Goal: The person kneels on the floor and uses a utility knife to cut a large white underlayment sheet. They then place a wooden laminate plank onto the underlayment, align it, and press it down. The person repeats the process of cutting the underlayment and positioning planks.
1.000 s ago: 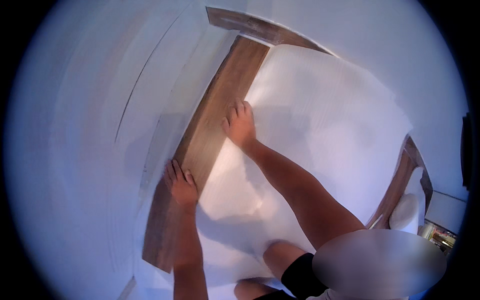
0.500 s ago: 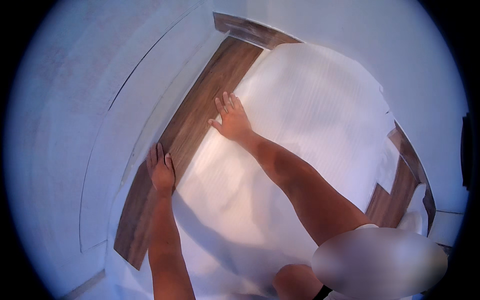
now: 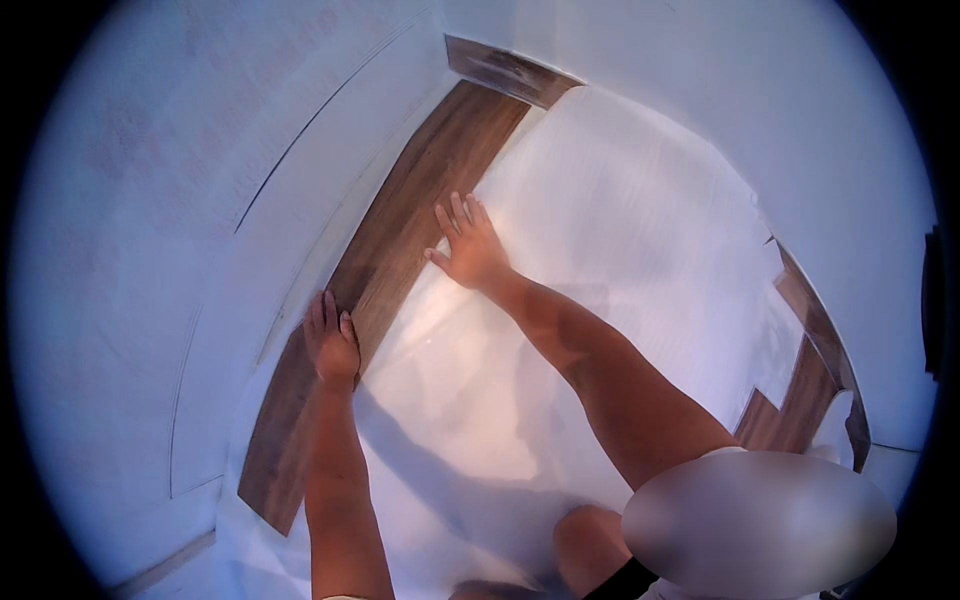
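A long strip of brown wood-look floor plank lies along the foot of the left wall, on white underlay sheet. My left hand rests flat on the plank's nearer half, fingers stretched out toward the wall. Farther along, my right hand is spread with its fingertips at the plank's inner edge and its palm over the underlay. Neither hand grips anything. A narrow gap shows between the plank and the wall for part of its length.
White walls enclose the floor on the left and far sides. Another brown strip stands at the foot of the far wall. More brown planks with a stepped edge lie at the right. My bent knee is at the bottom.
The whole view has shifted slightly. Both hands stay in nearly the same places on and beside the plank, and the plank shows no clear movement.
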Motion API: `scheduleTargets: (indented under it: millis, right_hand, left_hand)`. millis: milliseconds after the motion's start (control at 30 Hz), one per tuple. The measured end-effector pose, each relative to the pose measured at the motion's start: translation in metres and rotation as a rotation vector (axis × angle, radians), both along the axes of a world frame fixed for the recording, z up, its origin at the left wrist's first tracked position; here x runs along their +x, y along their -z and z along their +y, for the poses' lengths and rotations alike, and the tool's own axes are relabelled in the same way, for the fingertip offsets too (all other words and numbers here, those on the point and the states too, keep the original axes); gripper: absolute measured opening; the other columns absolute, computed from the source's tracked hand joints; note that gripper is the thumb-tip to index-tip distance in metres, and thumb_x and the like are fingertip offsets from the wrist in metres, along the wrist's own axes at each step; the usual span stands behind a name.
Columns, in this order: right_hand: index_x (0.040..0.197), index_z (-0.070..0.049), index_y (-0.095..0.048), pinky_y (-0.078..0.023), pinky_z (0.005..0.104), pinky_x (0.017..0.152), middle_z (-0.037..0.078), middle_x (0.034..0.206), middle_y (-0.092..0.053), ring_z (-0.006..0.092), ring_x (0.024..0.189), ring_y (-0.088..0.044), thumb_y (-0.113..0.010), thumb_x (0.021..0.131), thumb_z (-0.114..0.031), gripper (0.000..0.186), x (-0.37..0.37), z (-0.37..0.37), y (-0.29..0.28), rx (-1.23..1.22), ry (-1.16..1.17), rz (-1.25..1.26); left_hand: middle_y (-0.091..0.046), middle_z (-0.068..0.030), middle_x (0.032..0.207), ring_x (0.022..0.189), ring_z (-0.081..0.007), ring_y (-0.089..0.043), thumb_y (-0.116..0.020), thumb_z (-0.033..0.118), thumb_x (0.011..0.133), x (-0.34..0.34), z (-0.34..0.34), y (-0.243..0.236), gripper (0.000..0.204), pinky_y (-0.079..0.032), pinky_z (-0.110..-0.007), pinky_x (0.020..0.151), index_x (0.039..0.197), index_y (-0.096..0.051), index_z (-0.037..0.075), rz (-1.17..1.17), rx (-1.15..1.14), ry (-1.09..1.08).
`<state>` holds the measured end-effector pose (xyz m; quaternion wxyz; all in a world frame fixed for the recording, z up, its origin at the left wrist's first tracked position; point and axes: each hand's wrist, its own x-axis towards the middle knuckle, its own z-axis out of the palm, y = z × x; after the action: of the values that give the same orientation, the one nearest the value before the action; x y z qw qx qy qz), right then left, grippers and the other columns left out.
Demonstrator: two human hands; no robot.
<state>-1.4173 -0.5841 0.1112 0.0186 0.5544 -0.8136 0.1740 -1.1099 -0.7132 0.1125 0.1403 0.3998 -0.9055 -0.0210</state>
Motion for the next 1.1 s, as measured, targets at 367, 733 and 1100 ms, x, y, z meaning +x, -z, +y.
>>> scheduleTargets:
  millis: [367,733,1100]
  right_hand:
    - [0.151,0.0,-0.051,-0.024,0.0541,0.127,0.029,0.16,-0.04,0.0467,0.15,-0.033,-0.059,0.101,-0.048,0.071,0.004,0.001,0.004,-0.092,0.004,-0.008]
    - [0.149,0.008,-0.046,-0.028,0.0535,0.125,0.029,0.158,-0.04,0.043,0.148,-0.037,-0.066,0.094,-0.039,0.075,0.022,-0.006,0.013,-0.147,0.063,-0.003]
    - [0.151,-0.005,-0.053,-0.023,0.0545,0.127,0.016,0.161,-0.046,0.0359,0.151,-0.037,-0.059,0.101,-0.042,0.062,-0.1,0.057,0.002,0.192,0.24,0.243]
  left_hand:
    - [-0.037,-0.022,0.164,0.15,-0.0431,-0.035,-0.049,0.028,0.108,0.006,0.009,0.004,0.053,-0.029,-0.053,0.125,0.155,-0.047,0.005,-0.079,0.018,-0.054]
    - [-0.037,-0.0284,0.161,0.148,-0.0473,-0.035,-0.05,0.033,0.108,0.013,0.084,0.018,0.059,-0.029,-0.057,0.124,0.154,-0.043,-0.004,-0.071,0.139,-0.21]
    - [-0.039,-0.0256,0.162,0.146,-0.047,-0.038,-0.048,0.027,0.107,0.007,0.19,-0.009,0.054,-0.032,-0.056,0.122,0.151,-0.047,-0.004,0.067,0.194,-0.216]
